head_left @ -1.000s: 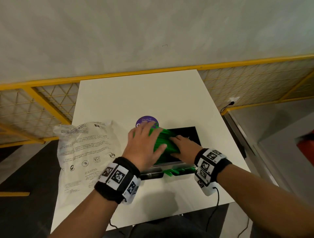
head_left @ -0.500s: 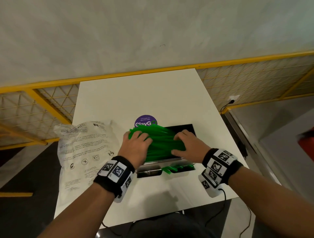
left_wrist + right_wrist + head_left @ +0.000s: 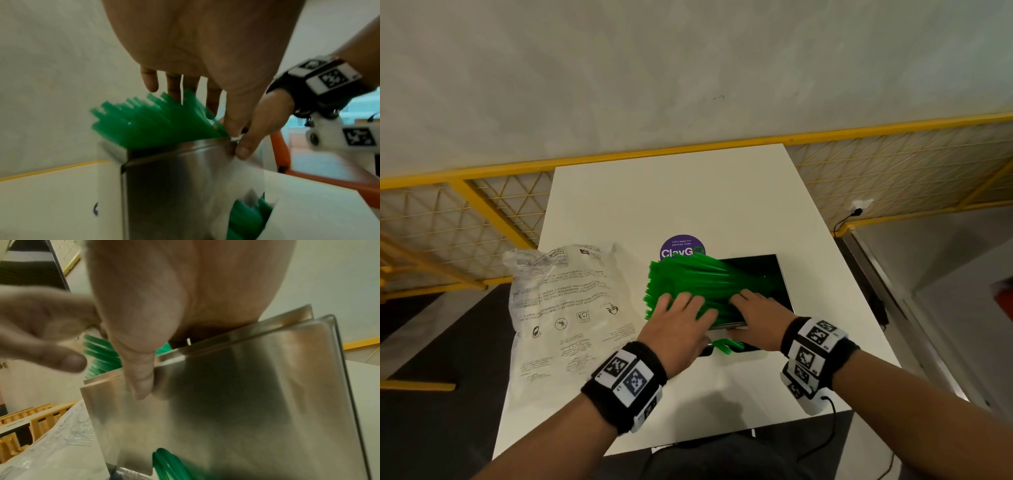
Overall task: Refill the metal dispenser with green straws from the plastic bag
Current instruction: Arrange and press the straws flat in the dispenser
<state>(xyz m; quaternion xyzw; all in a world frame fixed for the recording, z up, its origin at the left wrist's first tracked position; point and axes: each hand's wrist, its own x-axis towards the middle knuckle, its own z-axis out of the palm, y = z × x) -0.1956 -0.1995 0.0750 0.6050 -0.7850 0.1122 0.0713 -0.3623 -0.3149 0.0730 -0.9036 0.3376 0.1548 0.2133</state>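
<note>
A thick bundle of green straws [image 3: 698, 281] lies slanted across the open top of the metal dispenser [image 3: 786, 291], its ends fanning out past the left rim. My left hand [image 3: 681, 315] rests flat on the bundle's near left part, fingers spread. My right hand [image 3: 756, 308] presses on the straws at the near rim. Its thumb [image 3: 141, 378] hangs over the steel front wall [image 3: 246, 394]. A few straws [image 3: 724, 346] lie in the outlet tray at the front. The left wrist view shows the straws [image 3: 148, 123] rising out of the dispenser [image 3: 174, 178].
The crumpled clear plastic bag [image 3: 565, 308] lies flat on the white table [image 3: 688, 198], left of the dispenser. A round purple sticker [image 3: 681, 246] sits just behind the straws. Yellow mesh railing [image 3: 493, 212] runs behind the table, with floor below on both sides.
My left hand has let go of the bundle and slid back to lie flat on it. The straws have fanned out wider to the left. My right hand moved to the near rim.
</note>
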